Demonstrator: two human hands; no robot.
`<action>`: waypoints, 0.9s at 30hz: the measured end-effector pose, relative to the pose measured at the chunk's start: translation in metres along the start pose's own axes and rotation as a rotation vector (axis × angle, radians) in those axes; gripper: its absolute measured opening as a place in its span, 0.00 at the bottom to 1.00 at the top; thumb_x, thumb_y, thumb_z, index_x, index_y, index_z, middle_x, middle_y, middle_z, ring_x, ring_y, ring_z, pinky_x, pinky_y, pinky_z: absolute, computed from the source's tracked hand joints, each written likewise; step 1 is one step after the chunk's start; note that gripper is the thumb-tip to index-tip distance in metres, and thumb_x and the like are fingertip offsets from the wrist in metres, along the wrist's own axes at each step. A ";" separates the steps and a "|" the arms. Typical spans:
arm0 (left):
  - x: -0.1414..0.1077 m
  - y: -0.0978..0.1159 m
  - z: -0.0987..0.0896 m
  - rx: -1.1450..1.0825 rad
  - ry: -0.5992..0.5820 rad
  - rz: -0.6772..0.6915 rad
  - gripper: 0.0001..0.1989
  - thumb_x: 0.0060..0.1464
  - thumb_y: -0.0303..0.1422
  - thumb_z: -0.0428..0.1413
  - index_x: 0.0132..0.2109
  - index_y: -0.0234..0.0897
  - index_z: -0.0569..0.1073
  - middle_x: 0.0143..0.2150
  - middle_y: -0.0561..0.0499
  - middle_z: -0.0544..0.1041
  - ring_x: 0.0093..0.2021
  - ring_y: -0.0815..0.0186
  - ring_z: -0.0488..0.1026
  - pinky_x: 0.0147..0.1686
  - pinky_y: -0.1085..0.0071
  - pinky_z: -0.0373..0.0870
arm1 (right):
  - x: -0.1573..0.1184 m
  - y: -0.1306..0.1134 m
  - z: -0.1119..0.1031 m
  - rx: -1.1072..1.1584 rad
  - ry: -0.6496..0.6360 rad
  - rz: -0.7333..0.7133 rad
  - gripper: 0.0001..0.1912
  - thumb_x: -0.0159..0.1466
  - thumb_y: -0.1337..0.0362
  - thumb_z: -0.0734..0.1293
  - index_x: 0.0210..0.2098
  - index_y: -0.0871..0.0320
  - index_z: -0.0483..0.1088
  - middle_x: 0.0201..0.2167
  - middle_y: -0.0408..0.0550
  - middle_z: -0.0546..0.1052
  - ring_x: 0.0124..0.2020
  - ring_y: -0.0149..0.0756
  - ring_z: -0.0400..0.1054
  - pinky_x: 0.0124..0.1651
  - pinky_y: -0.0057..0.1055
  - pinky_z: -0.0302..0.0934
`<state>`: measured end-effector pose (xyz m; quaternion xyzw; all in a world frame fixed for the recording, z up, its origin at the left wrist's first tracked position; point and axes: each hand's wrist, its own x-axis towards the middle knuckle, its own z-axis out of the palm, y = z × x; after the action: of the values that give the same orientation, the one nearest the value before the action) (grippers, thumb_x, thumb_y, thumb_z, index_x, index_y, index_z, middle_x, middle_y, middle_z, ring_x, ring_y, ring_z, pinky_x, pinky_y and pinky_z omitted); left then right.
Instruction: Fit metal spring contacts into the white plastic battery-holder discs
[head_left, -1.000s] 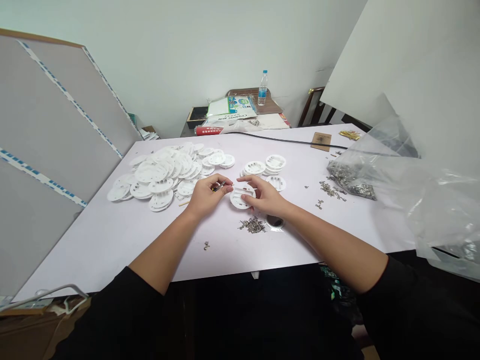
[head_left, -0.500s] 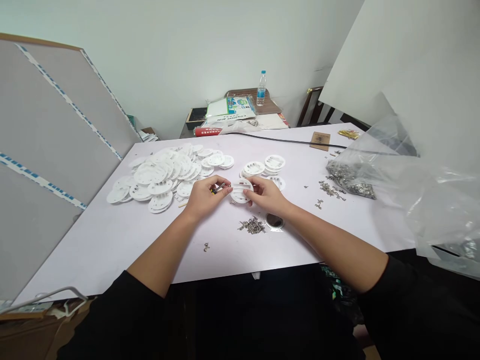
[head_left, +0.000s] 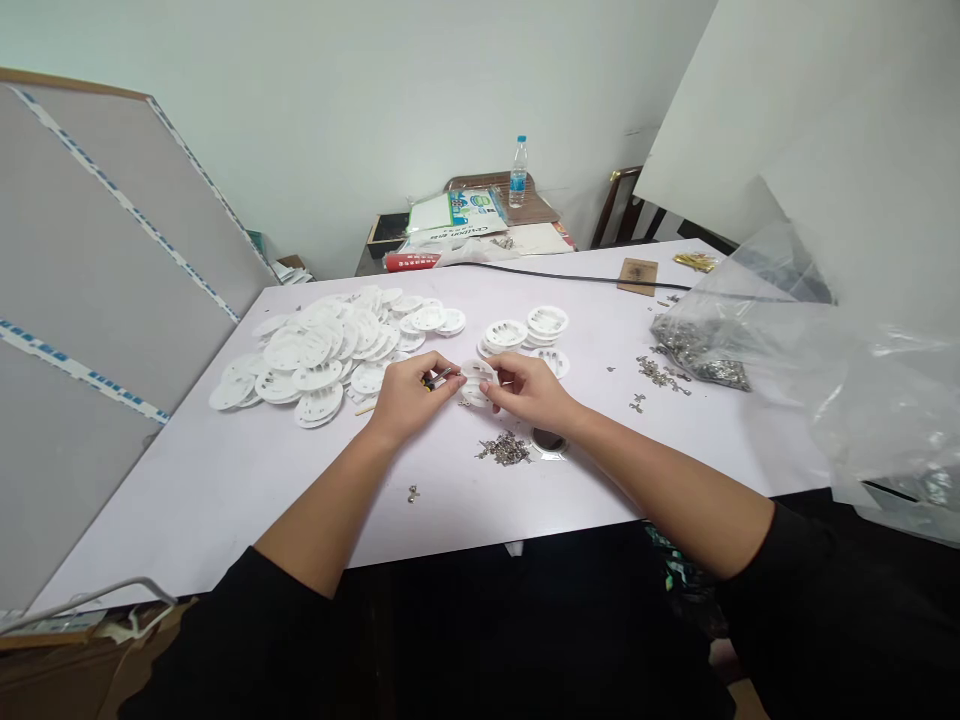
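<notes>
My right hand (head_left: 523, 389) pinches a round white disc with slots (head_left: 475, 383) by its right side, above the table. Close to the disc's left edge is my left hand (head_left: 417, 391), its fingers closed on a small tool (head_left: 438, 379) with a dark and yellow handle. Whether the left fingertips touch the disc is hard to tell. Below the hands lies a heap of small metal parts (head_left: 505, 449), beside a round dark-centred piece (head_left: 549, 440) partly under my right wrist. Stacks of white discs (head_left: 505, 334) stand just behind my right hand.
A large pile of white discs (head_left: 319, 340) covers the table's left part. To the right are a plastic bag of metal parts (head_left: 701, 355), loose parts (head_left: 661, 374) and a brown card (head_left: 637, 276). A black cable (head_left: 555, 276) crosses the back; a water bottle (head_left: 518, 175) stands beyond.
The white disc has turned and tilted in my right hand, and that hand has shifted slightly left. My left hand has stayed almost in place with the tool. The view has moved a little.
</notes>
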<state>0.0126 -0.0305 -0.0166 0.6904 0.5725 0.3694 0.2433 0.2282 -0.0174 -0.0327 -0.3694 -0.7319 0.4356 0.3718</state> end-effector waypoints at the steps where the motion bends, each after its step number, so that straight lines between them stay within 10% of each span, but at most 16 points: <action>1: 0.000 -0.001 0.000 -0.001 -0.002 0.004 0.16 0.50 0.44 0.64 0.38 0.35 0.80 0.33 0.53 0.79 0.28 0.82 0.63 0.33 0.80 0.60 | 0.000 0.000 0.000 -0.011 -0.002 -0.016 0.21 0.63 0.55 0.68 0.51 0.62 0.74 0.36 0.47 0.73 0.27 0.23 0.71 0.32 0.25 0.67; 27: 0.005 -0.008 -0.001 -0.034 -0.097 0.203 0.09 0.53 0.36 0.62 0.34 0.33 0.76 0.34 0.53 0.74 0.32 0.82 0.61 0.35 0.80 0.58 | -0.002 -0.010 -0.003 0.228 -0.118 0.037 0.25 0.64 0.48 0.68 0.48 0.64 0.74 0.32 0.47 0.76 0.23 0.22 0.69 0.27 0.23 0.65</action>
<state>0.0070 -0.0239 -0.0210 0.7577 0.4807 0.3679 0.2439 0.2294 -0.0213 -0.0228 -0.3119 -0.6911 0.5438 0.3597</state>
